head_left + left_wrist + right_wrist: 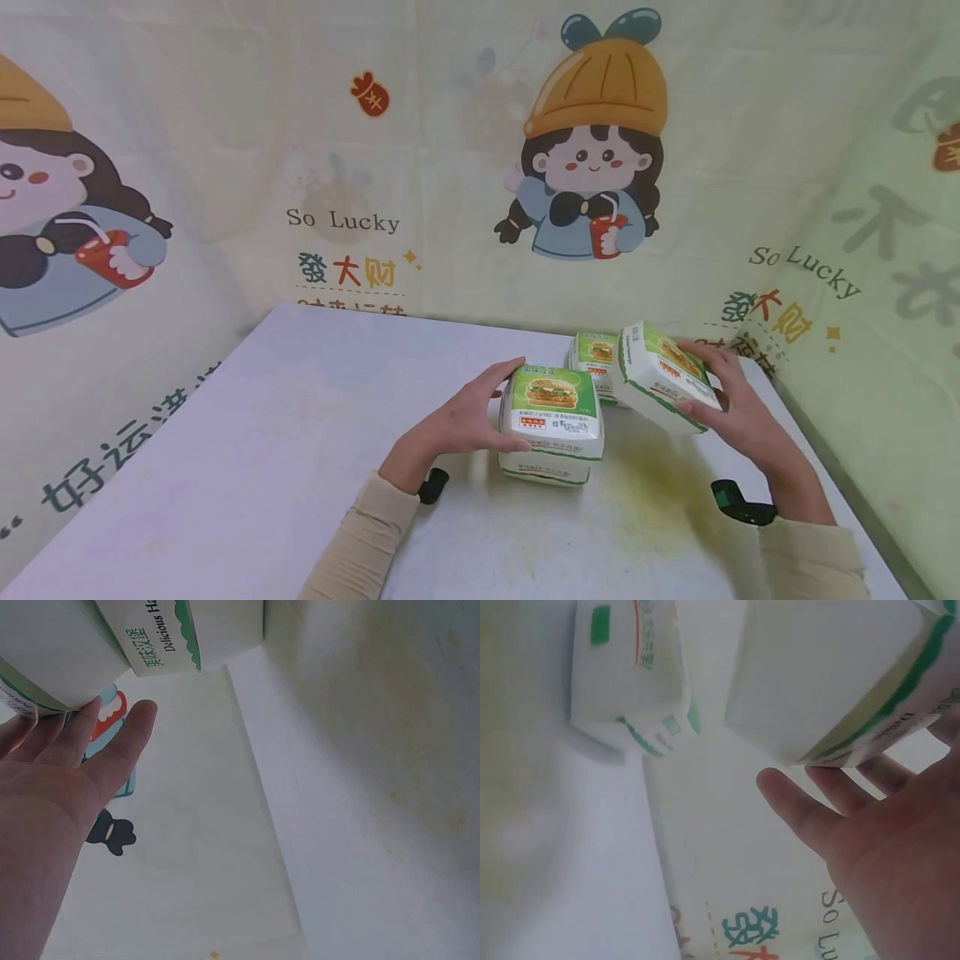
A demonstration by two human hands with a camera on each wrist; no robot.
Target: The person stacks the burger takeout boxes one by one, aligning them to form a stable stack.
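In the head view, my left hand grips a green-and-white burger box by its left side, thumb at the front and fingers at the back. That box sits over a lower burger box, slightly offset; whether the two touch all round I cannot tell. My right hand holds another burger box tilted and raised off the table. Just behind and left of it a further burger box stands on the table, partly hidden. In the right wrist view, fingers support the raised box at its edge.
A white table carries the boxes, with a yellowish stain at the front right. A patterned cloth with cartoon figures and lettering hangs behind and along the sides. Black bands sit at both wrists.
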